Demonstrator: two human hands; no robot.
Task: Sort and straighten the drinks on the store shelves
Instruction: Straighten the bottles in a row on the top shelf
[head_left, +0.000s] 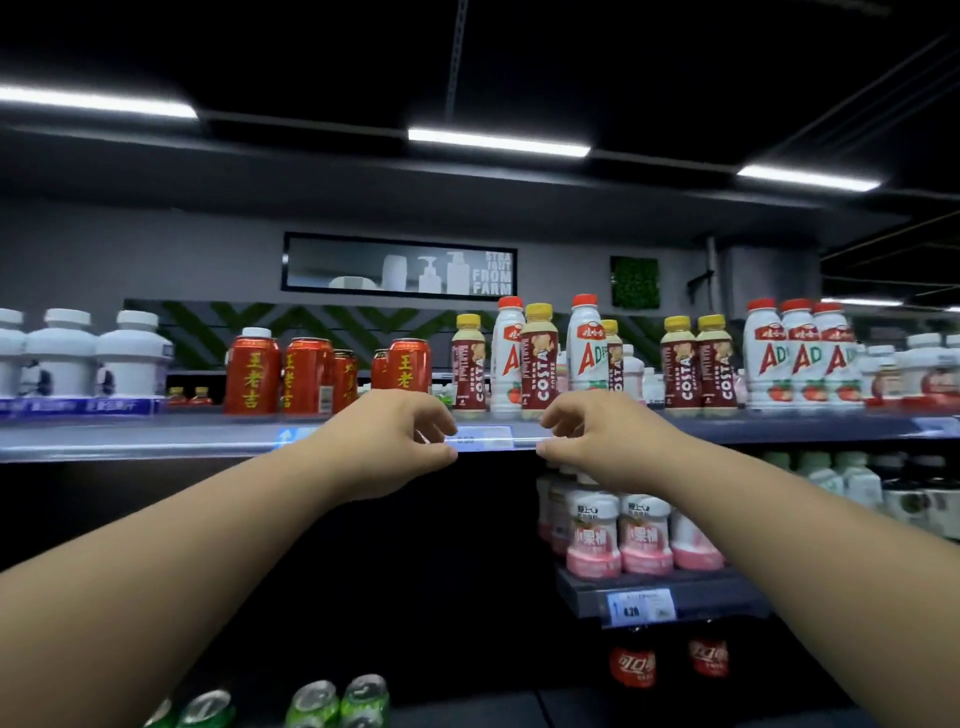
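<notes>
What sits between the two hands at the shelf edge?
In the head view, a price label on the shelf's front rail spans the gap between the left hand and the right hand. Whether either hand grips it is unclear.

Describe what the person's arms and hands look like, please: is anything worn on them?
The left arm and the right arm are bare, with no sleeve in view. The left hand and the right hand wear no gloves; no ring, watch or bracelet shows.

both arms stretched up to frame center, left hand (395, 441) and right hand (597, 441) near each other, fingers loosely curled, nothing gripped
</notes>
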